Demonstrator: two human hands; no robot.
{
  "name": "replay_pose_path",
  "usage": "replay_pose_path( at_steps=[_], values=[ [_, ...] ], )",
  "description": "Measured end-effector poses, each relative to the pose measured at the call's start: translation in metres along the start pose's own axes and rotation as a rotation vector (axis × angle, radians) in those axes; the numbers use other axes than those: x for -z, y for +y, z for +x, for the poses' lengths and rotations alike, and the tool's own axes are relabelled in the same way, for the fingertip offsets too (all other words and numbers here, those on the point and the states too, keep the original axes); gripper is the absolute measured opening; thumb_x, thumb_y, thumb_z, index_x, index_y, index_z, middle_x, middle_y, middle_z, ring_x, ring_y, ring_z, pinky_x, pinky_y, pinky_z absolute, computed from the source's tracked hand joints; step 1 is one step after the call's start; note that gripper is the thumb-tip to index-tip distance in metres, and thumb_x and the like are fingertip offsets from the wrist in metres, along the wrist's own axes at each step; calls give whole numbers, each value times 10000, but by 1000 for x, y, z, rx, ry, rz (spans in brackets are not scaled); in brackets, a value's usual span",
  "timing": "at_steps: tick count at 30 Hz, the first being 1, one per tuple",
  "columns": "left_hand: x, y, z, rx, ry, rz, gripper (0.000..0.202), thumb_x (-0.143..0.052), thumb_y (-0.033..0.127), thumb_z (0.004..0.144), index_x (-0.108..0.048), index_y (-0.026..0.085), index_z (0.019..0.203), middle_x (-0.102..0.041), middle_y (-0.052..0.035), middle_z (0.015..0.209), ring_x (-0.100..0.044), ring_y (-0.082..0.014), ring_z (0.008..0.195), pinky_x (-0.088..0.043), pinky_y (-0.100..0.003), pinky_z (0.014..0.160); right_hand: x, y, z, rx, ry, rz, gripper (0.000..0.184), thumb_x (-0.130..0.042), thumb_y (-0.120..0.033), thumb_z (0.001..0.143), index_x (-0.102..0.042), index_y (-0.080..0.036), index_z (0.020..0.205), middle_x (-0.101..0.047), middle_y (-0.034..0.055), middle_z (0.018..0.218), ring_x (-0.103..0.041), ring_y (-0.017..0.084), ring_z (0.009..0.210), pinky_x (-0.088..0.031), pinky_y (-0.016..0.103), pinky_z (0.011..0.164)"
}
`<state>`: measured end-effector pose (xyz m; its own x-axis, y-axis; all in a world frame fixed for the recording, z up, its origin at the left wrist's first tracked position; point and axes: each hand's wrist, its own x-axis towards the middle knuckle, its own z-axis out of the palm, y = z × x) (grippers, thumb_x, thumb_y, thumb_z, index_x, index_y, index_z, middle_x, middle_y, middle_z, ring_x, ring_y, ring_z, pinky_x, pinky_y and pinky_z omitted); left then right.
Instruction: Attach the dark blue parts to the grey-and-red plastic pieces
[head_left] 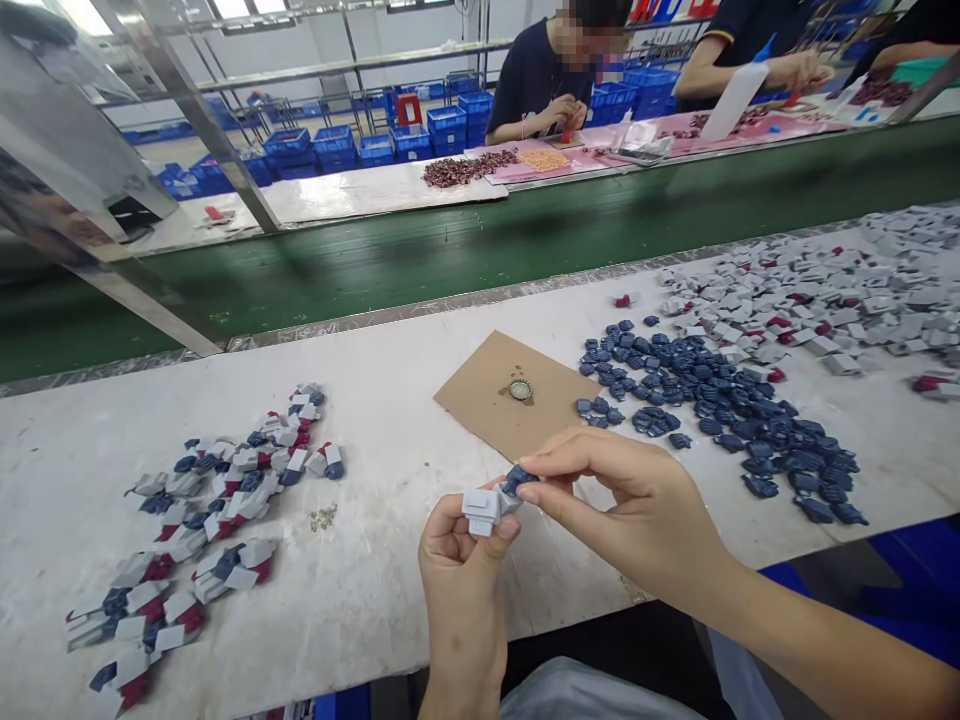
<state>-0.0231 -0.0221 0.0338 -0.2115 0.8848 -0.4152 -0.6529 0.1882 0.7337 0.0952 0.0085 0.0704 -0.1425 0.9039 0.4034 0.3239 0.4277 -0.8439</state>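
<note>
My left hand (465,570) is closed around a small light-grey plastic part (481,508), held up above the white tabletop. Between the thumb and forefinger of my right hand (622,500) is a dark-blue plastic piece (517,481), which touches the right side of the grey part. Whether the two are joined I cannot tell. Just beyond my hands lies a brown cardboard square (480,395) with a bottle cap (520,390) on it and wet-looking spots around the cap. Loose dark-blue pieces (720,390) are spread to the right of the cardboard.
Grey parts with blue and dark-red pieces (240,470) lie in a cluster at left. A large heap of grey parts (825,290) covers the far right. A green conveyor belt (420,255) runs behind the table. Across it, people work beside blue crates (448,130).
</note>
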Motion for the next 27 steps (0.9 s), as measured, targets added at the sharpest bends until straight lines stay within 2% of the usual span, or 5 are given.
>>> replay_pose_path(
  at_steps=[10,16,20,24,27],
  values=[
    [-4,-8,-8,-290,45,135,174,-815,218,543,-678,232,651,-729,39,756,-666,-83,706,-509,-115,686,-3,-2,-9,129,-6,-34,157,-574,-78,784,-645,-211,829,-641,15,705,-602,118,624,-487,234,539],
    [11,-7,13,-226,-121,220,131,-755,147,634,-664,212,701,-718,34,718,-667,-84,709,-511,-118,674,1,13,-10,-1,-78,11,191,-508,-185,857,-681,-228,926,-678,42,892,-617,157,842,-496,295,734],
    [13,-6,10,-219,-267,409,117,-716,133,661,-686,200,752,-730,-19,813,-678,-137,749,-539,-175,661,3,12,8,-411,-42,365,394,-380,-463,902,-679,-208,924,-677,56,993,-607,168,948,-469,320,835],
    [14,-19,-9,-325,-327,658,105,-701,157,649,-705,220,733,-733,-45,831,-682,-214,787,-555,-284,702,-3,7,12,-956,-260,718,589,-311,-588,870,-648,-140,690,-667,57,655,-619,124,599,-483,249,603],
    [17,-30,-20,-340,-283,761,130,-696,233,659,-715,266,783,-724,-46,918,-666,-264,870,-553,-357,723,-1,9,-3,-1097,-253,814,663,-278,-615,857,-591,-123,542,-578,28,492,-498,74,407,-360,183,425]
  ],
)
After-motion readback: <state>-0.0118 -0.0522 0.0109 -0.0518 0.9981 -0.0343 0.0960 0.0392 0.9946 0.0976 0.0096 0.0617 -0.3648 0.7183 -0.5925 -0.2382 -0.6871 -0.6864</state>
